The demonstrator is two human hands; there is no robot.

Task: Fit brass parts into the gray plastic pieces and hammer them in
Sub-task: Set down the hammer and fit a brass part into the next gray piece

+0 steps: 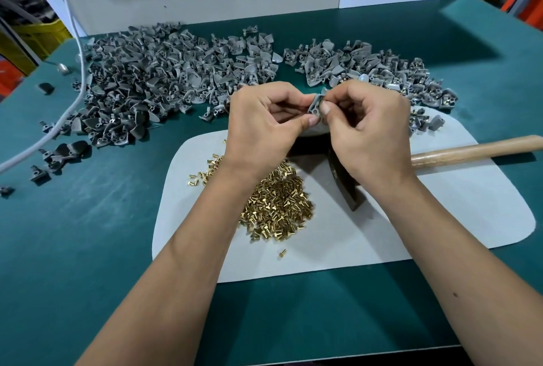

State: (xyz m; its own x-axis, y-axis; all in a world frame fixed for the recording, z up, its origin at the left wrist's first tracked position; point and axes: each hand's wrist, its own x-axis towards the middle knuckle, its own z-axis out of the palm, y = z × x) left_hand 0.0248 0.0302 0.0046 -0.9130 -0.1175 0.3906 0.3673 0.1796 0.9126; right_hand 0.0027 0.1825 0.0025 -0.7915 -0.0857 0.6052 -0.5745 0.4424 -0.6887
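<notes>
**Both hands pinch one gray piece above the brass pile**

The person's left hand (264, 122) and right hand (364, 125) meet above the far edge of a white rounded mat (440, 218) that lies on the teal-green work table (88, 248). Between them sits a single small gray plastic piece with a round socket (316, 105). The left hand grips it with thumb and curled fingers from the left side; the right hand pinches it from the right with thumb and forefinger. Whether a brass part is already in the socket cannot be told.

On the mat, under the left forearm, lies a heap of small brass flanged pins (276, 204), with a few strays scattered beside it and one alone nearer the mat's front edge. A hammer with a dark metal head and pale wooden handle (476, 148) rests on the mat, its head beneath the right wrist, its handle running off to the right.

Beyond the hands, a large pile of gray plastic pieces (152, 80) spreads over the table at left, and a smaller pile of gray pieces showing brass (382, 75) lies at right. A white cable (79, 72) trails down the left side of the table.
</notes>
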